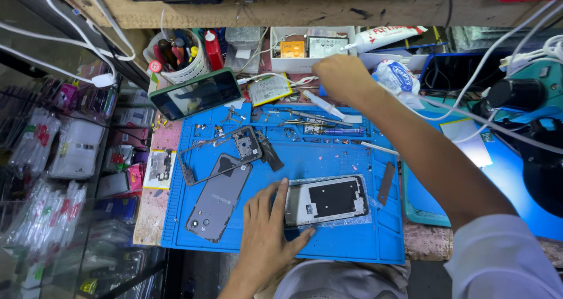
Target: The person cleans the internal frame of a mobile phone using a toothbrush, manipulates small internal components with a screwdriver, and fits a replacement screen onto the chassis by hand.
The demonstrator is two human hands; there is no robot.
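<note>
A person is working over a blue repair mat (pixel 328 240) lying on a worn table (pixel 146 217), seen from above. The left hand (pixel 267 228) is resting flat on the mat, fingers (pixel 280 196) spread fairly wide, thumb and forefinger touching the left end of a white phone frame (pixel 327 200) that is lying near the front middle of the mat on a clear plastic wrapper. The right hand (pixel 343 76) is reaching to the far edge of the mat, fingers curled downward near a white plastic strip (pixel 328 106); whether they are gripping anything cannot be told. Just beside it are lying tweezers and a purple screwdriver (pixel 337 131). Left of the frame, a grey phone back cover (pixel 218 198) is lying face down, with a thin metal mid-frame (pixel 220 148) above it. A phone with a dark screen (pixel 195 94) is leaning at the mat's far left corner, by a cup of tools (pixel 179 55).
</note>
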